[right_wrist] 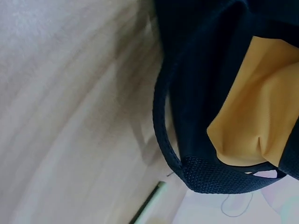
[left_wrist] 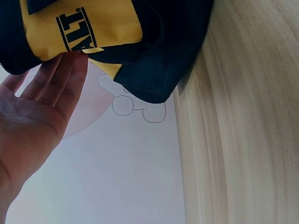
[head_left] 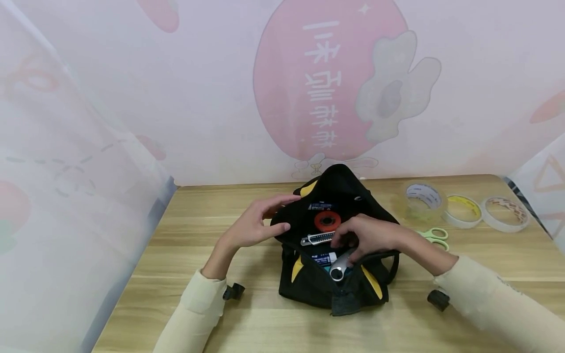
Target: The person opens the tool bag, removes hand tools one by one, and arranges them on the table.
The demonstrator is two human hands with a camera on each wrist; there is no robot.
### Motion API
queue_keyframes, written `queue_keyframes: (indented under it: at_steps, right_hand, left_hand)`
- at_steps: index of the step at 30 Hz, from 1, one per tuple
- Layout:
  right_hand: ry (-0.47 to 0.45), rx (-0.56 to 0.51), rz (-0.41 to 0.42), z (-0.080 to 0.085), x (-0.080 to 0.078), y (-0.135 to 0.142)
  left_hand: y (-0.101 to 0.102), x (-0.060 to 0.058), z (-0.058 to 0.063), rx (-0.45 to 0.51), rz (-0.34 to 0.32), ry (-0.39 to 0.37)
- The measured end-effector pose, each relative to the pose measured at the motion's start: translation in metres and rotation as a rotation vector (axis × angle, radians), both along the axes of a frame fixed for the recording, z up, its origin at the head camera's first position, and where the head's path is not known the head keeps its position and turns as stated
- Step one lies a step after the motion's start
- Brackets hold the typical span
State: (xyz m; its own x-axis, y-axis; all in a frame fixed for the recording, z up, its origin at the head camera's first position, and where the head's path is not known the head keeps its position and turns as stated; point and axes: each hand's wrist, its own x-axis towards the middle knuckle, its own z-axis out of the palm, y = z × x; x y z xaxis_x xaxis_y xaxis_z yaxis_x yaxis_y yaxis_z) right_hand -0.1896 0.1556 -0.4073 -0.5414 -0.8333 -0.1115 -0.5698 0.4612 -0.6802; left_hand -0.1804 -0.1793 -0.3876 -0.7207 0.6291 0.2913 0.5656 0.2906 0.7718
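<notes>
A black tool bag (head_left: 309, 289) with yellow panels stands unzipped on the table, its mouth gaping upward. My left hand (head_left: 253, 220) supports the left side of its rim, fingers extended and thumb apart; the left wrist view shows its fingertips against the yellow panel (left_wrist: 103, 28). Reaching into the opening, my right hand (head_left: 368, 238) has curled fingers and holds a grey ratchet wrench (head_left: 339, 270), whose round head shows by the front rim. Just left of those fingers lies a utility knife (head_left: 315, 239). An orange-red disc (head_left: 327, 221) and a blue-and-white package (head_left: 325, 259) are also inside.
To the right on the wooden table (head_left: 198, 245) lie a clear tape roll (head_left: 423, 198), two further tape rolls, one with a yellow core (head_left: 463, 211) and one pale (head_left: 505, 214), and green-handled scissors (head_left: 437, 235). A printed cloth (head_left: 212, 98) hangs behind.
</notes>
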Motion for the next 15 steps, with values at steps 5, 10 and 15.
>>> queue_keyframes:
  at_steps: [5, 10, 15]
  right_hand:
    - [0.010, 0.018, 0.041, 0.0009, -0.0002, -0.0006]
    - [0.007, 0.027, 0.056, -0.0031, 0.0005, -0.0042]
    - [0.067, 0.028, 0.009, -0.0060, 0.0025, -0.0071]
  left_hand:
    - [-0.0004, -0.0004, -0.0008, 0.002, -0.001, 0.000]
    - [-0.0002, -0.0004, -0.0002, -0.002, -0.002, -0.005]
    - [-0.0004, -0.0003, -0.0004, -0.003, -0.004, 0.003]
